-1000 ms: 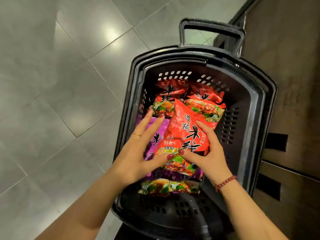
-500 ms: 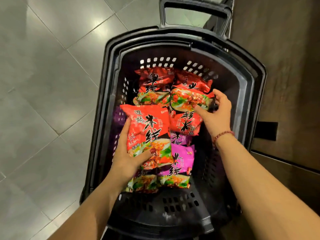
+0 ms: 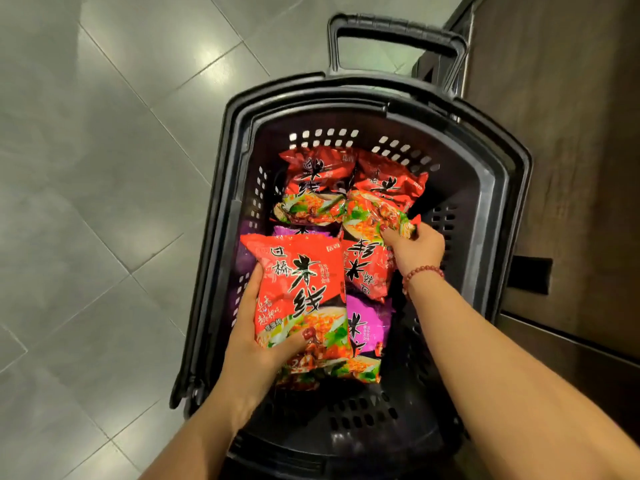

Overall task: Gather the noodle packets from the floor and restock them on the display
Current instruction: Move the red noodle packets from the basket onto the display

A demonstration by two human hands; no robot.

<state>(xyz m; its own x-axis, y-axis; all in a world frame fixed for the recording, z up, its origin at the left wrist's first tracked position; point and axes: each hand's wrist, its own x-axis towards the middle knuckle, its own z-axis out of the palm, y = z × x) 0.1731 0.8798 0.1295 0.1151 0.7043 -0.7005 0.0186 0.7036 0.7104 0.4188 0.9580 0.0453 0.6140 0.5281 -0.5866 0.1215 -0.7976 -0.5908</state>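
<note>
A black shopping basket (image 3: 498, 188) stands on the floor and holds several noodle packets, red and purple. My left hand (image 3: 258, 344) grips a red packet (image 3: 298, 289) by its lower left corner, thumb on its front, lifted over the basket's left side. My right hand (image 3: 414, 245) pinches the near edge of another red packet (image 3: 377, 209) lying at the basket's far right. A further red packet (image 3: 313, 185) lies at the far left, one more (image 3: 365, 271) under my right wrist, and a purple packet (image 3: 367, 327) lies below it.
Grey floor tiles (image 3: 104, 202) spread to the left of the basket. A dark wooden display unit (image 3: 568, 133) with black slots runs along the right side. The basket's pull handle (image 3: 394, 32) sticks up at the far end.
The red packet passed from both hands into my left hand alone and moved left. My right hand reached to the far right packet and took hold of its edge.
</note>
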